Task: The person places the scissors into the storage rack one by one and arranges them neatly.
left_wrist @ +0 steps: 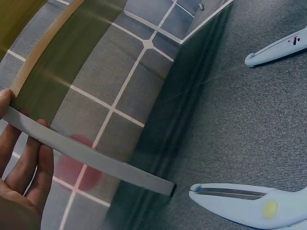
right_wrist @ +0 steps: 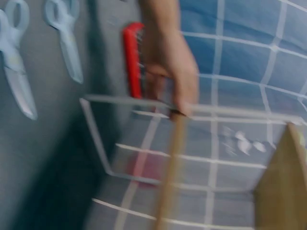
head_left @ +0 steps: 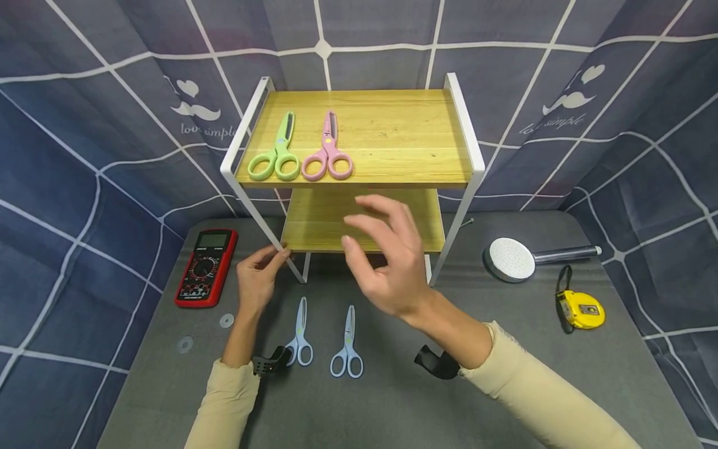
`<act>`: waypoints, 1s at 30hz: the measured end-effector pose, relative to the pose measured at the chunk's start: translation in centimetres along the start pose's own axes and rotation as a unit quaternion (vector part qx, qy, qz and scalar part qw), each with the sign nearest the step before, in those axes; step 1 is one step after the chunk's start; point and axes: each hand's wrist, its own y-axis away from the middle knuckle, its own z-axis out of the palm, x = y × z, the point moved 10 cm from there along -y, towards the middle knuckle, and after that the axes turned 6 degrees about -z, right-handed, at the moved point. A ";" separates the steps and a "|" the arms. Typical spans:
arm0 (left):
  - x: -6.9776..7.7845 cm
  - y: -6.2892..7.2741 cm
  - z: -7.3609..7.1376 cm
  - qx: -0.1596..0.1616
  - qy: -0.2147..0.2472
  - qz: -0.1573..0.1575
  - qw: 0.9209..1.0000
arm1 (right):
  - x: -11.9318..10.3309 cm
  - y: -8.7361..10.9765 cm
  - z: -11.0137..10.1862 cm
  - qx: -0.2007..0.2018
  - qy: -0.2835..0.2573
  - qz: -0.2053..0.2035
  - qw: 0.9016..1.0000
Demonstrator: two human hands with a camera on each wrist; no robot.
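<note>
pinching the leg [head_left: 254, 215] at seven o'clock on the shelf [head_left: 465, 125], beside the lower board [head_left: 320, 218], is the left hand [head_left: 258, 274]. the right hand [head_left: 392, 262], fingers bent and spread apart, is before that board. the shelf stands toward the twelve o'clock of the table [head_left: 392, 411]; on its top board [head_left: 404, 125], green scissors [head_left: 282, 146] and pink scissors [head_left: 329, 146] lie toward nine. from the shelf, two blue scissors [head_left: 349, 340] lie near six, a red meter [head_left: 203, 268] at eight, a shower head [head_left: 510, 259] and tape measure [head_left: 583, 310] at four.
</note>
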 end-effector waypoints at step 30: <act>0.2 0.1 -0.1 0.009 -0.046 -0.001 0.999 | 1.3 27.0 10.2 -0.521 0.017 0.315 0.793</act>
